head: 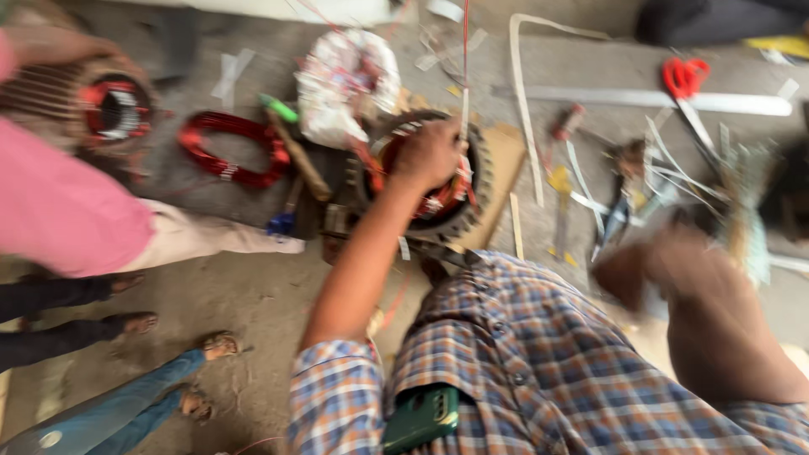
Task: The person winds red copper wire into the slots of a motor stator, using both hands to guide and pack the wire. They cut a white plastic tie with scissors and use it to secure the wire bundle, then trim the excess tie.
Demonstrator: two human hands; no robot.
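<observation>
— On the concrete floor (253,295), what sits under the person's left hand (428,154)?

— A motor stator (438,181), round and ribbed, with red copper winding inside its bore. It lies on a flat piece of board (503,168), just ahead of the person's checked shirt (539,362).

— And is the left hand grasping anything?

— It rests on the stator's upper rim, fingers curled around a thin pale strip (464,114) that stands up from the winding.

— What about the right hand (628,274)?

— It is a blur at the right, low and near the scattered tools; whether it is clenched or released cannot be told.

— What lies around the stator?

— A white cloth-wrapped bundle (347,84) touches its far side, a wooden-handled hammer (297,156) lies just left, and a loose red wire coil (229,150) lies beyond that. Red-handled scissors (684,80) lie well apart at the far right.

— Anyone else?

— A person in a pink sleeve (59,202) holds a 2nd stator (114,109) at the far left.
</observation>
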